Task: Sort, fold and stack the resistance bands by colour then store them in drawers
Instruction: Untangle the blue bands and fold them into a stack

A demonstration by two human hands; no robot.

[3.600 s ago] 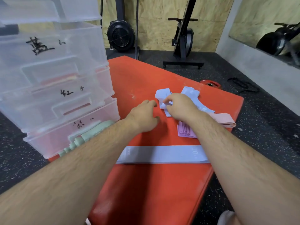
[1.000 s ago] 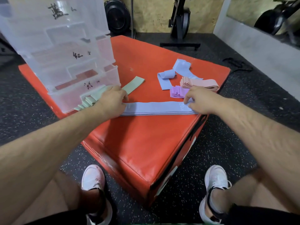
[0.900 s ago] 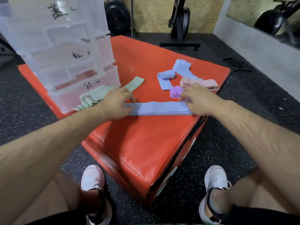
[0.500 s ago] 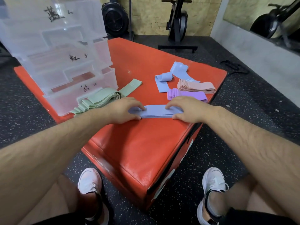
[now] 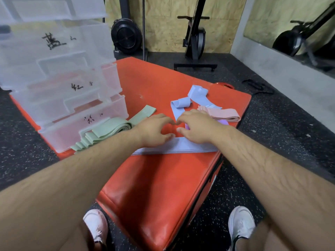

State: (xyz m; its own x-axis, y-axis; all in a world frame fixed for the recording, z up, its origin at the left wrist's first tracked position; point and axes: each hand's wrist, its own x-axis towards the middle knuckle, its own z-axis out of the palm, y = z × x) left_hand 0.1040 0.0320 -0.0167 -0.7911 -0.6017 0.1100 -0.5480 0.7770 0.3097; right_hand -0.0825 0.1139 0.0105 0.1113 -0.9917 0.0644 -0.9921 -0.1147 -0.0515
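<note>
Nothing is held by the loosely curled fingers (image 5: pixel 163 118) of the left hand (image 5: pixel 154 131) and right hand (image 5: pixel 197 127), now lifted off the flat pale-blue fabric band stack (image 5: pixel 181 146) (pressed half a second ago) at the red padded box's (image 5: pixel 154 178) near edge. Counted beyond: two loose blue bands (image 5: pixel 179 105), one pink pile (image 5: pixel 224 114).

Glossy red vinyl box (image 5: pixel 159 182), translucent plastic drawers (image 5: pixel 72 105), matt cloth bands (image 5: pixel 174 147), speckled rubber floor (image 5: pixel 272 127)

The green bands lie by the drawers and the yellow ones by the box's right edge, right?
Nearly. The head view shows pink bands, not yellow, by the right edge of the box; the green bands do lie by the drawers.
</note>
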